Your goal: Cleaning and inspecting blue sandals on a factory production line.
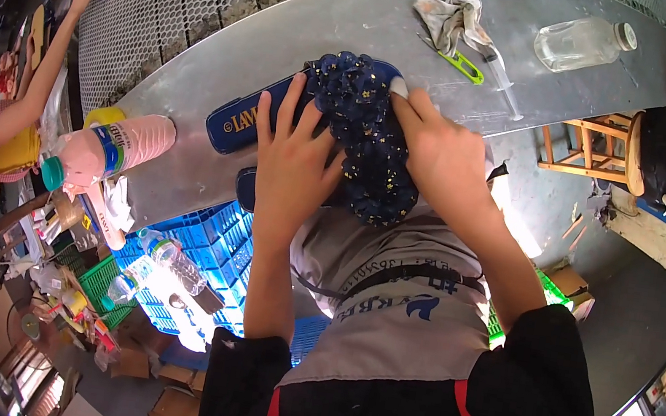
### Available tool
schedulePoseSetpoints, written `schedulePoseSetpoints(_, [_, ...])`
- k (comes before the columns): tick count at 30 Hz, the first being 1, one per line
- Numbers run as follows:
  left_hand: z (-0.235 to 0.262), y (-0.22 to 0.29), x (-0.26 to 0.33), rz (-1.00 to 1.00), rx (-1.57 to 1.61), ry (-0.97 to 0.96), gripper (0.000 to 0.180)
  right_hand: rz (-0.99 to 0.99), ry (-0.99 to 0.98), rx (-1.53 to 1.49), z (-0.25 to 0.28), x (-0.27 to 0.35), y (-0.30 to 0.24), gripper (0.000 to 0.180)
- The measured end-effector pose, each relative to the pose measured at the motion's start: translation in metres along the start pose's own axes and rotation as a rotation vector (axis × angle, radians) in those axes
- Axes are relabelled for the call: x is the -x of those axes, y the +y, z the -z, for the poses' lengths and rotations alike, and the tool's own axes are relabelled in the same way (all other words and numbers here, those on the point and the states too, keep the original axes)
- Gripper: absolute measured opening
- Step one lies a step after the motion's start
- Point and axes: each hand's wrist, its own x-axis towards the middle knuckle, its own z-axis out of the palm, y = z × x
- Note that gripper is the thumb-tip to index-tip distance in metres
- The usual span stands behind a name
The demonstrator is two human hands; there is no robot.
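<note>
Two navy slippers lie side by side on the metal bench. The far slipper [233, 128] has gold lettering on its insole and a ruffled flower strap [350, 87] with small gold flecks. A matching strap [383, 183] sits on the near slipper [245, 188], which is mostly hidden under my left hand and forearm. My left hand [295, 147] rests across the slippers with its fingers spread, fingertips on the far one and thumb beside the straps. Curled at the far slipper's right end, my right hand [436, 142] pinches its edge; something white covers a fingertip.
Beyond my right hand lie a stained rag [449, 16], a green cutter [462, 66], a syringe [504, 83] and a glass jar [581, 45]. A pink bottle [116, 148] lies at the bench's left. Blue crates [217, 243] stand below; another person's arm [49, 75] reaches far left.
</note>
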Motion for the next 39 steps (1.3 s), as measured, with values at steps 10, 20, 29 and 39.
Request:
schedulePoseSetpoints(10, [0.003,-0.003,0.001,0.005,-0.012,-0.023,0.021,-0.029,-0.023,0.063,-0.001,-0.012,-0.012,0.037])
schedulePoseSetpoints(20, [0.001,-0.006,0.005,0.01,0.008,-0.007,0.023,-0.074,-0.064,-0.002,0.001,-0.002,-0.018,0.054])
schedulePoseSetpoints(29, [0.0,-0.005,0.003,0.004,0.012,0.017,0.024,-0.104,-0.127,-0.004,0.01,0.006,-0.007,0.065])
schedulePoseSetpoints(39, [0.0,-0.004,0.003,0.006,-0.009,-0.005,0.024,-0.072,-0.087,-0.005,0.005,0.001,0.001,0.061])
